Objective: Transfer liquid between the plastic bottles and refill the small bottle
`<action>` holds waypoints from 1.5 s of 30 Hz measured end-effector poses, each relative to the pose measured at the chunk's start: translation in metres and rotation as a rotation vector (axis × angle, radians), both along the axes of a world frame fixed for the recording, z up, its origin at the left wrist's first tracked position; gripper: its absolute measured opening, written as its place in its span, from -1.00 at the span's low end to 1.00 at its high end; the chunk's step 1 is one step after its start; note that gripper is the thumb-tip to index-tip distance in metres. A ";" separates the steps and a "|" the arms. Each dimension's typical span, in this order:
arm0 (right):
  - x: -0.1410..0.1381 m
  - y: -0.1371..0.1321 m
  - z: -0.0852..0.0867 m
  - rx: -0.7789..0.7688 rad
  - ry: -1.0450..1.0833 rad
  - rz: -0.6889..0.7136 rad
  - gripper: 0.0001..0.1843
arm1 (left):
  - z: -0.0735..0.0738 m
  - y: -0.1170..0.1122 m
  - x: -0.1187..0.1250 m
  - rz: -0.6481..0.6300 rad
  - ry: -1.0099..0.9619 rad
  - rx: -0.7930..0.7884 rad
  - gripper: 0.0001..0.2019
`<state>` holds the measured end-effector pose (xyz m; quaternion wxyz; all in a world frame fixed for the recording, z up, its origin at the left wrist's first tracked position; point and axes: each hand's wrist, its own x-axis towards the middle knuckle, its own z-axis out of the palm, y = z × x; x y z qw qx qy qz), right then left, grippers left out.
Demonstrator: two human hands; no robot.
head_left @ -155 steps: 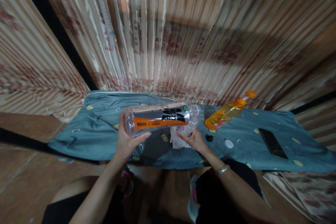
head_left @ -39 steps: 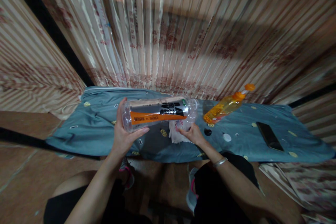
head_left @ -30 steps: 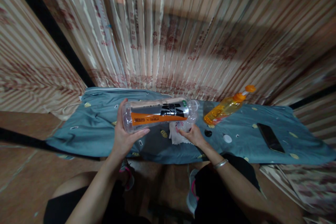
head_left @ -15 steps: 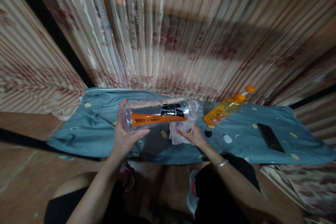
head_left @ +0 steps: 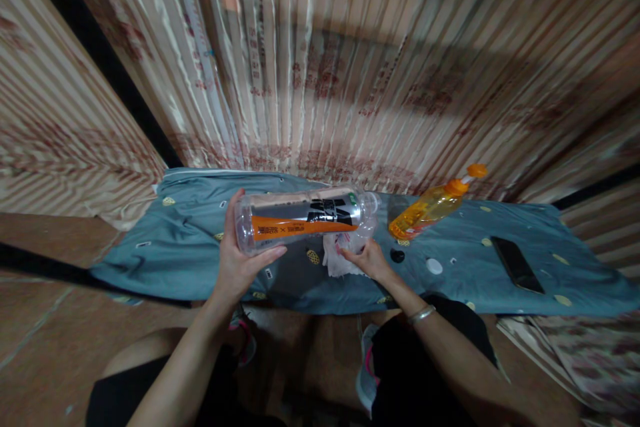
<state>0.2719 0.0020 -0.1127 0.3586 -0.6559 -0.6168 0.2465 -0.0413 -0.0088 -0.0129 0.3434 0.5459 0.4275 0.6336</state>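
Note:
My left hand (head_left: 240,260) is closed round the base end of a large clear plastic bottle (head_left: 305,220) with an orange and black label, held on its side above the cloth-covered table. The bottle's neck points right. My right hand (head_left: 367,259) is under that neck, fingers pinched on a crumpled white cloth (head_left: 337,260) that rests on the blue-grey table cover (head_left: 190,240). A metal bangle circles my right wrist.
An orange bottle of liquid (head_left: 430,208) with a pull cap lies tilted at the back right. A small black cap (head_left: 397,255) and a white cap (head_left: 434,266) lie near my right hand. A black phone (head_left: 517,264) rests further right. Striped curtains hang behind.
Almost nothing differs; both hands keep their hold and the bottle stays level, with only a slight shift of the camera.

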 end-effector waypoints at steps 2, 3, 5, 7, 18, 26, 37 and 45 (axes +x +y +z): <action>0.001 0.000 -0.002 0.003 0.000 -0.001 -0.48 | 0.001 0.000 0.000 -0.002 -0.002 0.004 0.12; 0.001 0.000 -0.002 0.004 0.005 -0.001 -0.46 | 0.002 -0.001 0.001 0.000 -0.002 0.007 0.12; 0.001 0.000 -0.003 0.011 0.018 -0.005 -0.42 | 0.002 -0.001 0.001 0.001 0.000 0.012 0.12; 0.001 0.000 -0.004 0.021 0.026 -0.010 -0.42 | 0.003 -0.001 0.001 -0.002 -0.001 0.011 0.12; -0.003 -0.001 0.001 0.022 0.009 -0.026 -0.49 | 0.001 0.000 0.001 0.011 0.010 0.031 0.09; -0.001 0.000 -0.002 0.024 0.036 -0.015 -0.39 | 0.003 0.000 0.001 0.014 0.030 0.040 0.05; -0.001 -0.001 0.000 0.006 0.051 0.013 -0.44 | -0.003 0.001 0.001 0.021 -0.002 0.038 0.11; -0.002 -0.001 0.000 0.020 0.052 0.012 -0.47 | -0.004 0.000 0.001 0.042 -0.012 0.022 -0.01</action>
